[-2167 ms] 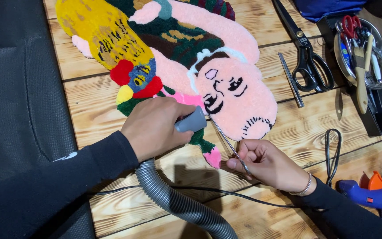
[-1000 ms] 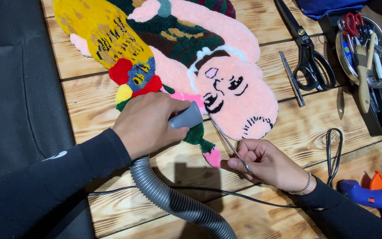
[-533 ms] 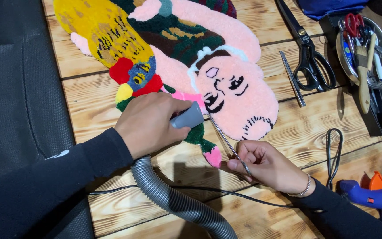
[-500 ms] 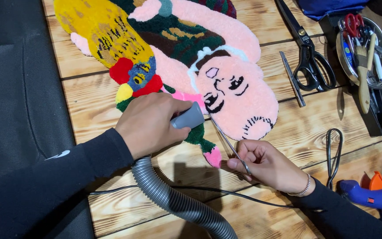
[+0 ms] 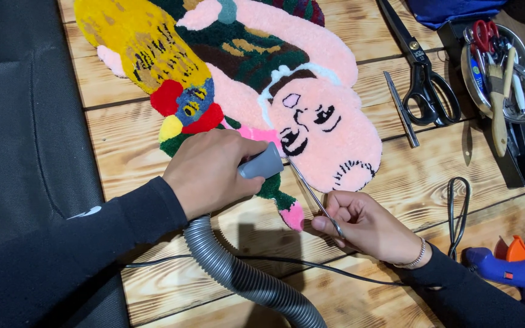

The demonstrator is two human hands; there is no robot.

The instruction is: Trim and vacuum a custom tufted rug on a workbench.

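My left hand [image 5: 211, 173] is wrapped tight around the grey plastic nozzle of a ribbed grey vacuum hose [image 5: 244, 276], fingers closed fully round it. The nozzle tip [image 5: 262, 163] presses against the lower edge of a colourful tufted rug shaped like a cartoon figure [image 5: 256, 91], just beside the figure's pink face with its black stitched eyes. The hose curves back from my wrist towards the bottom of the view, crossing a thin black cable [image 5: 287, 262].

My right hand [image 5: 369, 225] pinches a slim metal tool, thin as tweezers [image 5: 314, 197], between thumb and fingertips, fingers narrowed on its lower end. Its point slants up to the rug's edge, close to the nozzle tip.

The rug lies flat on a pale wooden plank table [image 5: 420, 182]. Well to the right lie large black-handled scissors [image 5: 423, 76], a round metal dish full of small tools [image 5: 502, 76], and, near my right sleeve, a blue glue gun [image 5: 518, 273]. A black mat [image 5: 19, 121] covers the left side.
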